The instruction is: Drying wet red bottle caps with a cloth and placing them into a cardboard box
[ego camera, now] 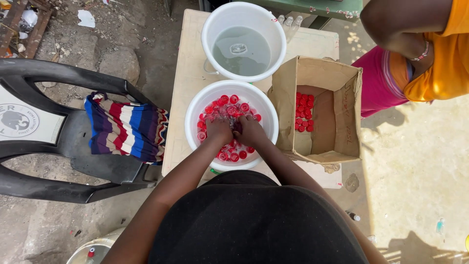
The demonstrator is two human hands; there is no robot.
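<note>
Both hands, left hand [218, 129] and right hand [248, 130], sat wrist-deep among red caps [227, 108] in the near basin [195, 105] on the counter [183, 73]; grip closure unclear. Caps around them: light, stiff, likely slippery wet; pinch by rims.

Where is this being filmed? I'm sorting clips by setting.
Probably an outdoor work spot: bare dirt ground with litter, a plastic chair, and a small table holding two white basins. Both hands are in the near basin of red caps.
</note>
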